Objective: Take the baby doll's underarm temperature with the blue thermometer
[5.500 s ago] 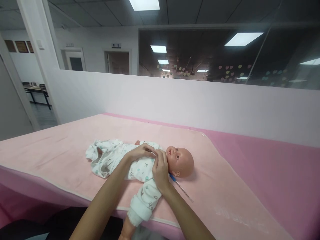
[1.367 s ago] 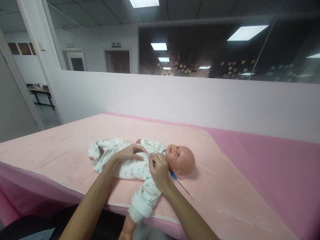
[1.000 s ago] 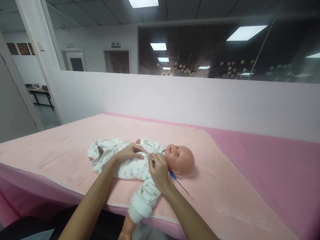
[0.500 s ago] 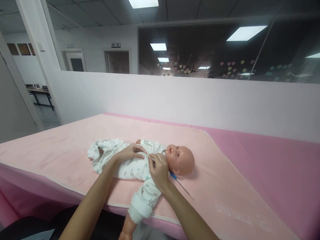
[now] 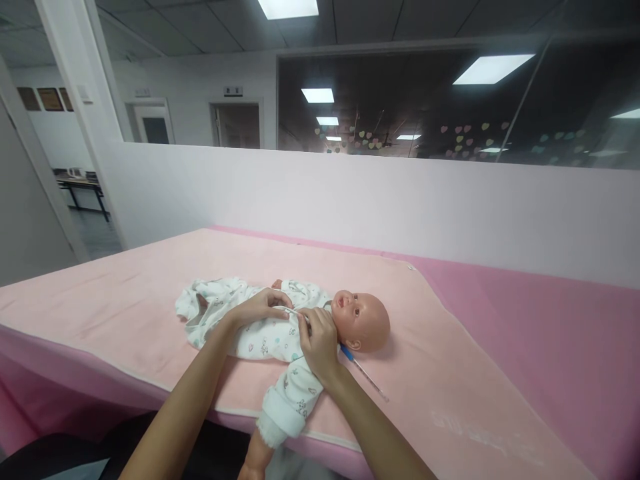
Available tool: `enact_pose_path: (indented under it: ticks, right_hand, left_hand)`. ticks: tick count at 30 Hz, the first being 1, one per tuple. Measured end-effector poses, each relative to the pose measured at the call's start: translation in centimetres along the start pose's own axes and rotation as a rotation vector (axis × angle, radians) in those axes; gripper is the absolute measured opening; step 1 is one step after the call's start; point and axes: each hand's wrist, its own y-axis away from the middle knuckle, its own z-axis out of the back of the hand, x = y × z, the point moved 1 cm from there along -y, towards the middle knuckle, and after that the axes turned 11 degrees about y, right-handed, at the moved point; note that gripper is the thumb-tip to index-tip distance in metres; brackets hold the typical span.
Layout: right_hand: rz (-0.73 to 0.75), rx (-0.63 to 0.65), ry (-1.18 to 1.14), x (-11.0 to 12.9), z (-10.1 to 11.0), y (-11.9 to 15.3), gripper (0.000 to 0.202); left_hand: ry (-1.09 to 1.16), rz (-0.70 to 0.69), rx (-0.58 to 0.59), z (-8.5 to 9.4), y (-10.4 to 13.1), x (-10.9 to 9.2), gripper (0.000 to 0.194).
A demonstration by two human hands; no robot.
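Because the bald plastic baby doll (image 5: 367, 323) lies face up, the front of its white printed cloth garment (image 5: 260, 341) faces the fingers directly. The left hand (image 5: 257, 307) has its thumb and forefinger drawn nearly together on the garment's thin white edge (image 5: 292, 309). Just beside those fingertips, the right hand (image 5: 319, 337) presses its thumb to a bent forefinger, seemingly on the same edge; what lies beneath its other, folded fingers is hidden. Two close pinches presumably lift that strip and hold it taut. The doll's head sits just past the right knuckles; its near sleeve with a turned-up white cuff (image 5: 284, 408) reaches from beneath the right wrist over the cover's edge. Beyond that wrist, apparently laid aside, a slim clear blue-ended rod (image 5: 369, 377) rests on the pale pink cloth cover (image 5: 125, 293).
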Motion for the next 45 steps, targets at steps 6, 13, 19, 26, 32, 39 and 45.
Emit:
enact_pose_path:
  ticks: [6, 13, 19, 26, 32, 39, 45]
  right_hand:
    - [0.007, -0.006, 0.007, 0.0, -0.1, 0.0, 0.023]
    - [0.014, -0.007, 0.03, 0.1, 0.1, 0.0, 0.023]
    - [0.004, 0.005, 0.027, 0.1, 0.2, 0.0, 0.022]
    - [-0.006, 0.02, 0.004, 0.2, 0.3, -0.1, 0.021]
    - [0.006, 0.015, 0.004, 0.1, 0.2, 0.0, 0.021]
    - [0.004, -0.009, 0.005, 0.0, 0.2, 0.1, 0.021]
    - [-0.02, -0.023, -0.026, -0.1, 0.1, 0.1, 0.022]
  left_hand:
    - [-0.005, -0.001, 0.005, -0.1, 0.0, -0.1, 0.022]
    - [-0.044, -0.006, -0.007, -0.2, 0.0, -0.2, 0.025]
    - [-0.075, -0.007, -0.033, -0.3, 0.1, -0.3, 0.025]
    - [-0.093, 0.016, -0.069, -0.1, 0.1, -0.2, 0.027]
    - [-0.046, -0.013, -0.019, 0.0, 0.0, 0.0, 0.029]
    - [-0.084, -0.024, -0.132, 0.0, 0.1, 0.5, 0.036]
    - [-0.197, -0.057, -0.193, 0.7, 1.5, 0.6, 0.03]
